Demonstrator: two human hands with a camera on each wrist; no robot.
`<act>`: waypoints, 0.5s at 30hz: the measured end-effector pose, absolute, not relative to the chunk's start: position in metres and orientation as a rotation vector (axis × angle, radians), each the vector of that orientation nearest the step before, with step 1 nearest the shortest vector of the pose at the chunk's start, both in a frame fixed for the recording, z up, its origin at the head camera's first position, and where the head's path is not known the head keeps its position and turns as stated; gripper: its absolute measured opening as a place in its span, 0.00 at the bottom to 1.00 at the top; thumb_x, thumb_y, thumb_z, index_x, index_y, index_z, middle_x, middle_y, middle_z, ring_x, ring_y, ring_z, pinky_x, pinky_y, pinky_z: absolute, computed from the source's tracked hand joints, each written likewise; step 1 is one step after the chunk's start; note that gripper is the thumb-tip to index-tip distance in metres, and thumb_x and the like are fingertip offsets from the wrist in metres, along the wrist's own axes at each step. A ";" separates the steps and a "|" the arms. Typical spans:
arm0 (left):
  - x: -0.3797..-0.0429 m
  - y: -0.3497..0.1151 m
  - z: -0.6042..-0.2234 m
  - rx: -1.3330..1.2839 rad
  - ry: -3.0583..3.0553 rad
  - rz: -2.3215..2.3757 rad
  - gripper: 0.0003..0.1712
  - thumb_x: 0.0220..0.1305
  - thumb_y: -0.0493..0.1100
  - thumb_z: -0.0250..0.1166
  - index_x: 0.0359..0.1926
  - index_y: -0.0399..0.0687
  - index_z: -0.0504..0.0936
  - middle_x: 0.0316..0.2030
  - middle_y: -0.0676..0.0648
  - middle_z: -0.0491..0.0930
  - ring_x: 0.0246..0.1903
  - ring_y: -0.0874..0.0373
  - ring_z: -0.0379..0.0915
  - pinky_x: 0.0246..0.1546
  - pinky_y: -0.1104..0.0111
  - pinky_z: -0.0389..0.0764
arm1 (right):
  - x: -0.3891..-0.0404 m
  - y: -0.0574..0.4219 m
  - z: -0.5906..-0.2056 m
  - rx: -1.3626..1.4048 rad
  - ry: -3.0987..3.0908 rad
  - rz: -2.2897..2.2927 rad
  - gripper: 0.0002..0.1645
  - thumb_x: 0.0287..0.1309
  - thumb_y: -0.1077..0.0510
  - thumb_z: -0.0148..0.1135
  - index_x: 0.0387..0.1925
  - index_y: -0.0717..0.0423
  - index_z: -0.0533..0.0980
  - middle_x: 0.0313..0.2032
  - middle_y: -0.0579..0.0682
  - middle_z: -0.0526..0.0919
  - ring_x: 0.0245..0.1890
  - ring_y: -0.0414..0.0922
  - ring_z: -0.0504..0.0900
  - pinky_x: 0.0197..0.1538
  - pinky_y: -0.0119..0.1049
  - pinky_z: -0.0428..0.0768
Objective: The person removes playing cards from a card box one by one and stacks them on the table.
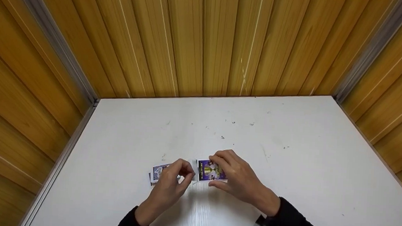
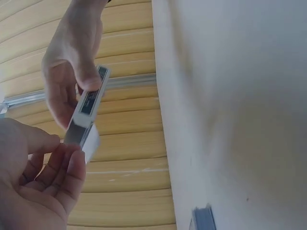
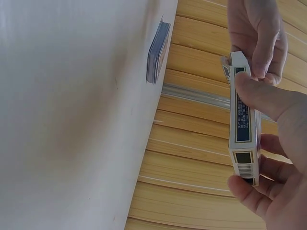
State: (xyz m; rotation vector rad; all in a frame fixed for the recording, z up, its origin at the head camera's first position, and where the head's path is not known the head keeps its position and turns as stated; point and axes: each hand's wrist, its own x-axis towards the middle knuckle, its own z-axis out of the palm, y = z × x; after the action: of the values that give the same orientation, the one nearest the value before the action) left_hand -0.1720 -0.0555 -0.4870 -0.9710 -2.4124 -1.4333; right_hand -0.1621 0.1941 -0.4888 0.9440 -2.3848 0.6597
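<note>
My right hand (image 1: 239,178) holds a small printed card box (image 1: 212,170) by its edges, its purple and yellow face turned up in the head view. Dark label panels run along the narrow side of the box in both wrist views. At the box's left end, a white flap (image 2: 91,142) stands out. The thumb and forefinger of my left hand (image 1: 170,180) pinch that end at the flap. A stack of cards (image 3: 158,53) lies on the table by my left hand, which partly covers it in the head view.
Everything is above a white table (image 1: 289,131) with small dark marks on its surface. Wood-look panels (image 1: 218,41) wall it in at the back and both sides, with grey metal posts (image 1: 366,49) at the corners.
</note>
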 end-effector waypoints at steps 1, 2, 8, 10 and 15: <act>-0.171 -0.055 -0.487 -0.951 -2.430 -1.455 0.12 0.65 0.28 0.68 0.41 0.44 0.75 0.36 0.47 0.81 0.34 0.61 0.79 0.36 0.69 0.83 | -0.162 0.194 -0.488 0.957 -2.370 0.655 0.46 0.41 0.47 0.87 0.59 0.62 0.77 0.54 0.52 0.78 0.54 0.46 0.77 0.52 0.38 0.81; -0.171 -0.054 -0.487 -0.933 -2.446 -1.474 0.11 0.65 0.28 0.68 0.42 0.44 0.75 0.36 0.47 0.81 0.35 0.61 0.79 0.37 0.69 0.83 | -0.161 0.193 -0.488 0.970 -2.357 0.649 0.46 0.41 0.46 0.87 0.59 0.62 0.77 0.54 0.52 0.78 0.53 0.46 0.77 0.52 0.38 0.81; -0.172 -0.055 -0.488 -0.888 -2.501 -1.596 0.13 0.66 0.31 0.70 0.41 0.43 0.72 0.37 0.50 0.79 0.35 0.60 0.78 0.37 0.69 0.83 | -0.158 0.189 -0.486 1.027 -2.316 0.608 0.46 0.43 0.44 0.85 0.60 0.61 0.77 0.54 0.52 0.78 0.53 0.46 0.78 0.53 0.36 0.81; -0.173 -0.056 -0.488 -0.881 -2.508 -1.624 0.15 0.64 0.32 0.72 0.40 0.43 0.72 0.36 0.51 0.79 0.34 0.60 0.78 0.36 0.69 0.83 | -0.158 0.188 -0.486 1.037 -2.306 0.603 0.47 0.42 0.43 0.86 0.60 0.61 0.77 0.53 0.52 0.78 0.53 0.46 0.78 0.53 0.35 0.81; -0.174 -0.057 -0.489 -0.839 -2.541 -1.650 0.17 0.61 0.32 0.74 0.38 0.43 0.71 0.34 0.51 0.78 0.32 0.62 0.75 0.34 0.70 0.82 | -0.158 0.186 -0.487 1.053 -2.294 0.592 0.47 0.39 0.45 0.87 0.59 0.61 0.77 0.52 0.52 0.79 0.52 0.46 0.79 0.53 0.36 0.81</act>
State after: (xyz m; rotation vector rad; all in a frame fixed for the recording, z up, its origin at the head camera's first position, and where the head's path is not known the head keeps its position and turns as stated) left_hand -0.1740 -0.0568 -0.4891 -0.8387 -2.5406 -1.6500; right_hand -0.1575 0.1856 -0.4872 1.0533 -2.2937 0.5916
